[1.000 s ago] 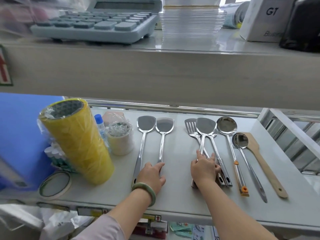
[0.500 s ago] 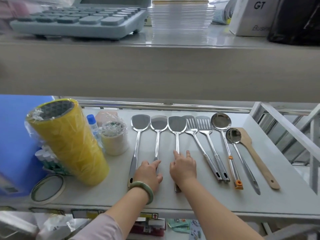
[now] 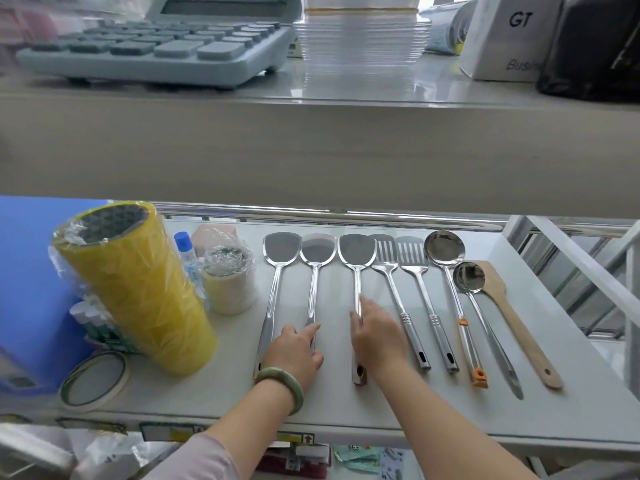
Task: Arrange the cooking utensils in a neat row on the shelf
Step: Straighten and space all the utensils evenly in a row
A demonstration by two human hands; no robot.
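Eight utensils lie side by side on the white shelf (image 3: 398, 407), heads toward twelve o'clock, handles toward six. From nine o'clock across to three: a first steel turner (image 3: 277, 271), a second steel turner (image 3: 316, 268), a third steel turner (image 3: 356, 265), two slotted turners (image 3: 401, 299) close together, a ladle with orange grip marks (image 3: 450, 275), a smaller ladle (image 3: 485, 306) whose bowl overlaps the blade of a wooden spatula (image 3: 512, 317).

The left hand (image 3: 294, 351), a green bangle (image 3: 282, 384) on its wrist, rests over the lower handles of the first two turners, its fingers (image 3: 310, 330) loosely extended and flat, index laid along the second handle, gripping nothing. The right hand (image 3: 377, 334) lies over the third turner's handle, fingers spread and released, fingertips touching the shaft; the handle's end shows beneath the wrist at six o'clock.

At nine o'clock of the row stand a tall yellow tape stack (image 3: 138, 292) in plastic wrap, a smaller wrapped white roll (image 3: 230, 289) and a flat tape ring (image 3: 95, 381). On the tabletop (image 3: 381, 95) above sit a blue calculator (image 3: 156, 50) and stacked clear containers (image 3: 360, 36).
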